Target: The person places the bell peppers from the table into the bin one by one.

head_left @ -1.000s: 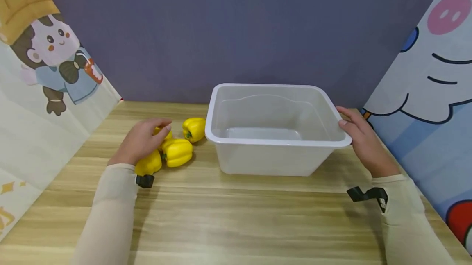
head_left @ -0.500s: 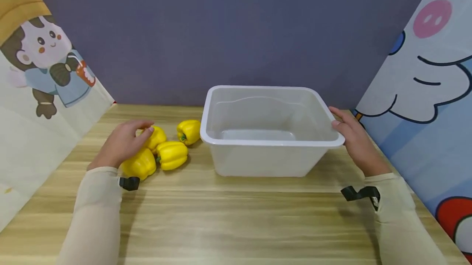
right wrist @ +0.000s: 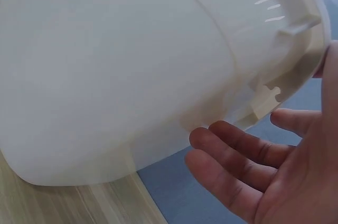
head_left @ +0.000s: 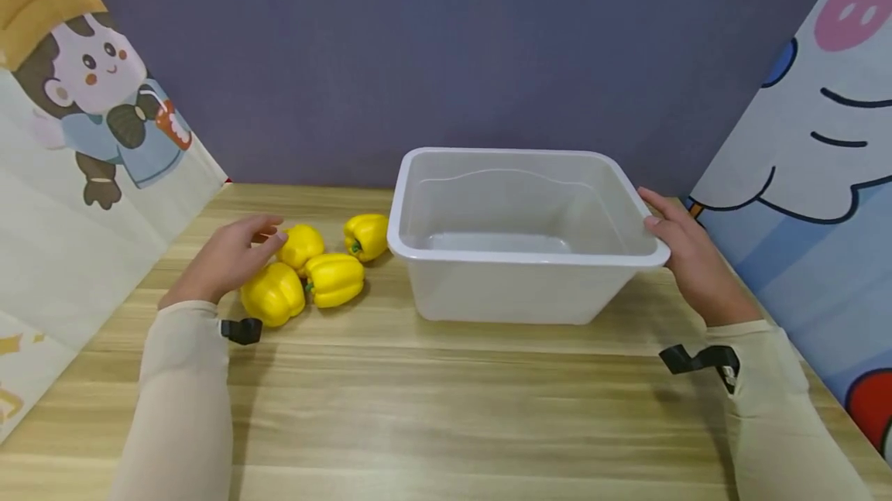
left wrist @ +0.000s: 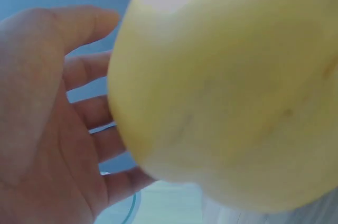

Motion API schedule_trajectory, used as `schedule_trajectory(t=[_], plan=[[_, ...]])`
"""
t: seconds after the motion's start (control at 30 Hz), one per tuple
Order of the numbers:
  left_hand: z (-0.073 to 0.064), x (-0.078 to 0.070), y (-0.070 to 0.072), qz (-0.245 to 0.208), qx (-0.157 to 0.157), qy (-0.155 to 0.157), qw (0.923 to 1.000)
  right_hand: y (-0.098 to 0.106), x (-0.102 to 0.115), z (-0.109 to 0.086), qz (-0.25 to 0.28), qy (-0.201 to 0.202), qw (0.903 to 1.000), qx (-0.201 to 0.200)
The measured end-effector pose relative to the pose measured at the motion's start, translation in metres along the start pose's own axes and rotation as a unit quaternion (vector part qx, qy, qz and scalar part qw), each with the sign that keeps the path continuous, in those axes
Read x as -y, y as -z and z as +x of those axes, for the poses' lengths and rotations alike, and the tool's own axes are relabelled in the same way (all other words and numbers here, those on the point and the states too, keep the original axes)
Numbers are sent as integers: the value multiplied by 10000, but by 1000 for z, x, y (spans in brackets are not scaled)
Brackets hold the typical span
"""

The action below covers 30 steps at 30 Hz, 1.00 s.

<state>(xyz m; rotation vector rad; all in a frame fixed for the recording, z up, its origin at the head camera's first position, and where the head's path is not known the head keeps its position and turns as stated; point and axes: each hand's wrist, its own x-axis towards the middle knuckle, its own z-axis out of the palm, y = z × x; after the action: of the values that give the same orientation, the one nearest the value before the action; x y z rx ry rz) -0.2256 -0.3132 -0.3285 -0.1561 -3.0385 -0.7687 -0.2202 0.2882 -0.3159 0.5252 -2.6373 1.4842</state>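
"Yellow bell peppers [head_left: 329, 278], four of them, left of the middle of the frame. How are they lying?"

"On the wood-grain counter [head_left: 446, 408]. Three are bunched together; the fourth lies a little higher in the frame and to the right, just beside the white plastic bin [head_left: 502, 292]."

"And the left hand [head_left: 224, 259]?"

"At the left of the frame, next to the bunch. Its fingers are loosely bent and well parted from the thumb, with nothing in their grasp. In the left wrist view one pepper fills most of the picture; I can't tell whether the fingertips touch it."

"What about the right hand [head_left: 691, 257]?"

"Right of centre, at the bin's right-hand rim. The thumb hooks over the edge and the other fingers, half bent, lie below it on the outside, so it has hold of the bin there."

"How does the bin stand?"

"Upright on the counter near mid-frame, mouth up. A plain dark wall [head_left: 446, 52] rises behind it, and a printed cartoon panel [head_left: 104, 90] shows at upper left."
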Motion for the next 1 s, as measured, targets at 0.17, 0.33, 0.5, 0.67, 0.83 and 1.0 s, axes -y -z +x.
schedule_trajectory(t=[0.17, 0.33, 0.5, 0.67, 0.83, 1.0], plan=[[1, 3, 0, 7, 42, -92, 9999, 0, -5, 2, 313, 19, 9995, -42], [-3, 4, -2, 110, 2, -114, 9999, -3, -8, 6, 684, 82, 9976, -112], [-8, 6, -11, 308, -175, -165, 9992, -2, -7, 7, 698, 38, 9973, -240], [-14, 13, -14, 424, -467, -159, 9979, -7, -9, 4, 733, -123, 9965, -371], [-20, 18, -10, 453, -272, -33, 9986, -10, -7, 4, 671, -11, 9973, -298], [-20, 14, -9, 332, 166, 193, 9991, -6, -5, 4, 636, -66, 9972, -384]])
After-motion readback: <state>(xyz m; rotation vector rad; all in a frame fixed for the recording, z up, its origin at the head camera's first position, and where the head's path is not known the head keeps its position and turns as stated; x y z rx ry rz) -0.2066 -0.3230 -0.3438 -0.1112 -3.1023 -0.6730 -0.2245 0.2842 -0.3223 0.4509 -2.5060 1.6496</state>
